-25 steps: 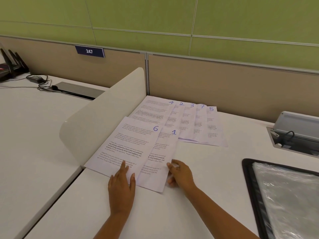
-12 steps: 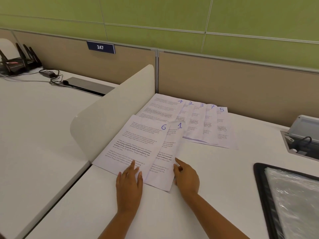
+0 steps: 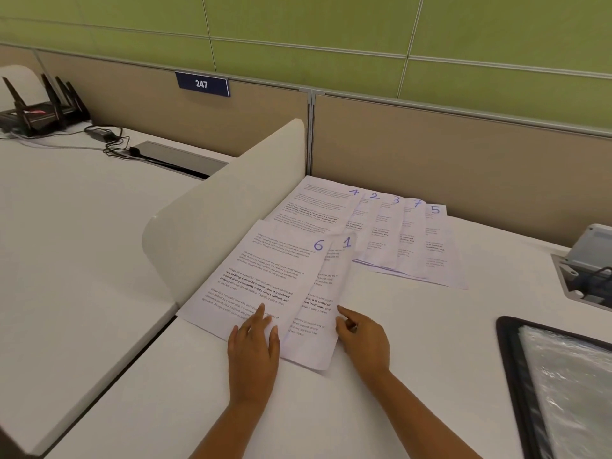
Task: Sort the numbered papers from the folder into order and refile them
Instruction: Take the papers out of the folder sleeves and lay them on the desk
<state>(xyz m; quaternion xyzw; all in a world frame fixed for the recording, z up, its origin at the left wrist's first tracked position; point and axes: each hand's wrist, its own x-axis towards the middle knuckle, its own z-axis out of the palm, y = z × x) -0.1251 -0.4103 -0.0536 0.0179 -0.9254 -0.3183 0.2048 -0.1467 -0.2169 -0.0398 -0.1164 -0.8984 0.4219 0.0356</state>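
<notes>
the left hand (image 3: pixel 253 351) lies flat, fingers straight, pressing the near edge of sheet 6 (image 3: pixel 251 279) onto the desk (image 3: pixel 414 342). the right hand (image 3: pixel 364 342) sits at the right edge of sheet 1 (image 3: pixel 313 326), index finger stretched along that edge and the other fingers loosely bent; the edge curls up a little against the hand, but whether the fingers pinch the paper or only touch it cannot be told.

sheet 6 overlaps the left part of sheet 1, so only a strip of sheet 1 shows to its right, with the blue numeral at its top. both sheets lie slanted, their left side just beside the white rounded divider (image 3: pixel 225 207).

behind them, near the beige partition (image 3: pixel 447 154), five more sheets are fanned in an overlapping row, left to right: sheet 4 (image 3: pixel 318 207), sheet 2 (image 3: pixel 364 220), sheet 3 (image 3: pixel 385 233), sheet 7 (image 3: pixel 412 240) and sheet 5 (image 3: pixel 442 250). the top of sheet 6 covers the near corner of sheet 4.

at the right edge lies the folder (image 3: pixel 563 392), black-framed with a shiny clear cover, well apart from the papers. a grey cable box (image 3: pixel 592 260) sits behind it. on the left desk stand a black router (image 3: pixel 39 111) and a cable (image 3: pixel 112 140). a blue plate reading 247 (image 3: pixel 202 84) hangs on the partition.
</notes>
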